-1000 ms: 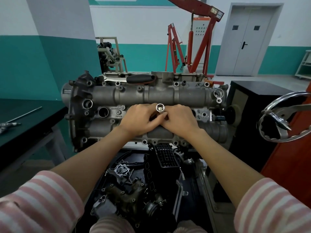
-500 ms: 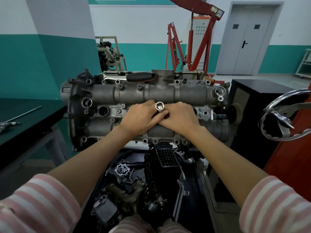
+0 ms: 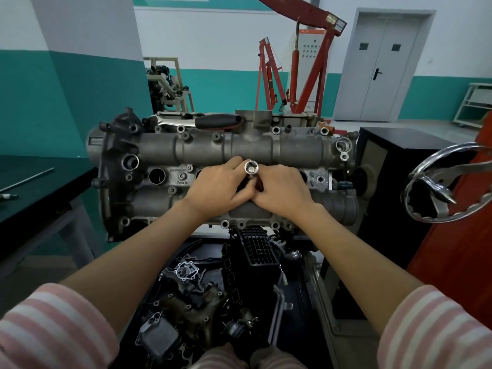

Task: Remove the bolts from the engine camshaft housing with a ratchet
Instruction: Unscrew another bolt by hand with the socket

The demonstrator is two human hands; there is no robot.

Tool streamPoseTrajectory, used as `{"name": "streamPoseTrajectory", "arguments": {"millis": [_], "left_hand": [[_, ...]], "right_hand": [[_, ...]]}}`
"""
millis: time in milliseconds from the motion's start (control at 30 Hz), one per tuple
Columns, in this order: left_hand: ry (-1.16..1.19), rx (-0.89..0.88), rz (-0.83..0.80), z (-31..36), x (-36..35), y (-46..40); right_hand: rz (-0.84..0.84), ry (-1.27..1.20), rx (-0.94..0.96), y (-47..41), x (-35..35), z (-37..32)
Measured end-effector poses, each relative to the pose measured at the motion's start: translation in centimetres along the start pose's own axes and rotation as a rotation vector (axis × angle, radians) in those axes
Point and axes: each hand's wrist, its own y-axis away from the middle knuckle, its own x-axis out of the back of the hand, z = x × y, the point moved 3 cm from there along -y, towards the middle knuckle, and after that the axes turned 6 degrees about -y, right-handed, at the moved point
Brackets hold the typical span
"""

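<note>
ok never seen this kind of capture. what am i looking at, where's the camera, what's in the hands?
No robot here: a person's two bare hands, filmed by one wide-angle camera worn on the head, looking forward and down. The grey metal block is the engine camshaft housing. The left hand and right hand meet over its middle, together gripping a tool tipped with a silver socket, open end facing the camera. A black-handled ratchet lies on the housing's far edge. Loose engine parts sit in the tray below.

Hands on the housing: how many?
2. Left hand and right hand meet mid camshaft housing, either side of the upturned socket tool they clasp.
</note>
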Motion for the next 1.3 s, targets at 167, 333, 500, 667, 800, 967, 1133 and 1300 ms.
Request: {"name": "streamPoseTrajectory", "arguments": {"millis": [167,333,500,667,800,967,1133,1300], "left_hand": [[-0.020,0.035,0.001,-0.54,-0.27,-0.12],[0.005,0.015,0.039,-0.29,0.17,0.16],[0.038,-0.028,0.055,-0.19,0.37,0.20],[0.028,-0.002,0.058,-0.24,0.09,0.19],[0.009,0.017,0.039,-0.53,-0.18,0.05],[-0.001,0.027,0.037,-0.60,-0.06,0.11],[0.028,0.017,0.035,-0.39,0.22,0.08],[0.042,0.003,0.026,-0.15,0.19,0.14]], "right_hand": [[0.021,-0.049,-0.024,0.03,0.11,-0.09],[0.017,-0.070,-0.068,-0.08,0.12,0.09],[-0.027,-0.035,-0.042,0.00,-0.04,0.00],[-0.001,-0.056,-0.043,-0.03,0.11,0.00],[0.009,-0.116,-0.057,0.00,0.27,0.04],[0.018,-0.083,-0.065,0.08,0.27,0.01],[-0.002,-0.066,-0.055,0.19,0.32,-0.15],[0.000,-0.029,-0.006,0.13,0.05,-0.03]]}}
